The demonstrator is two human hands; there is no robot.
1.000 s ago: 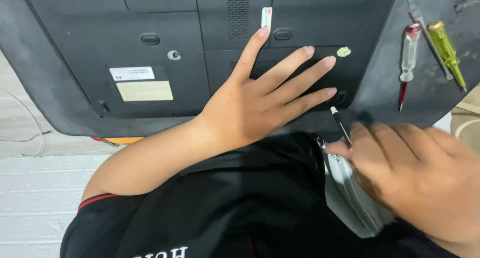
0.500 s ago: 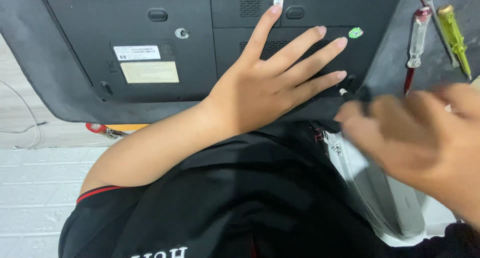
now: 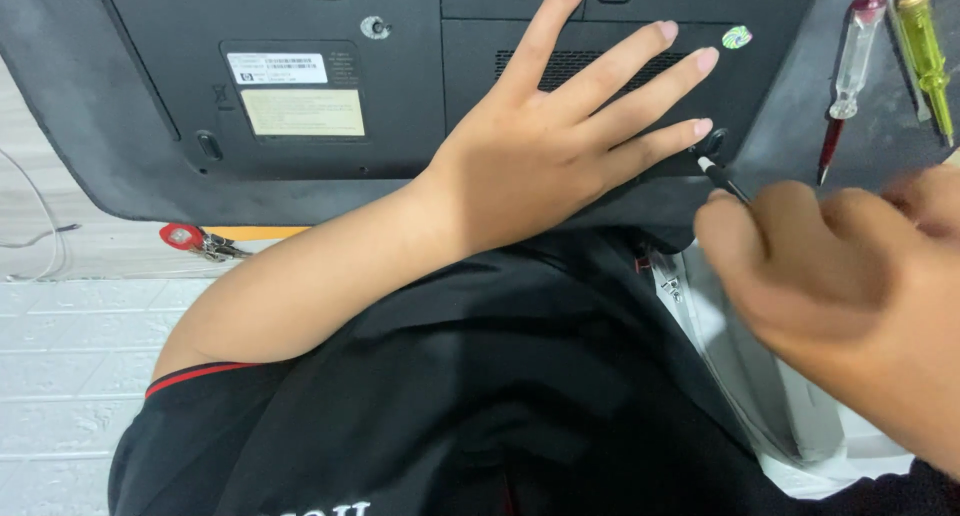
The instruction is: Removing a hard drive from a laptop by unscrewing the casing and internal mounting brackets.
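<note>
A black laptop (image 3: pixel 300 36) lies upside down in front of me, its underside with labels and vents facing up. My left hand (image 3: pixel 560 146) rests flat on that underside, fingers spread. My right hand (image 3: pixel 850 286) is closed around a thin black tool (image 3: pixel 722 178) with a pale tip. The tip touches a recess near the laptop's lower right corner, just beside my left little finger.
A clear-handled red screwdriver (image 3: pixel 850 71) and a yellow-green screwdriver (image 3: pixel 925 51) lie on the dark mat at the upper right. A red-handled tool (image 3: pixel 190 239) pokes out under the laptop's near edge. My black shirt fills the foreground. White floor tiles (image 3: pixel 60 336) show at left.
My right hand has come up and left, bringing the thin tool's tip onto the laptop's lower right corner. The view has shifted slightly. My left hand stays flat on the laptop.
</note>
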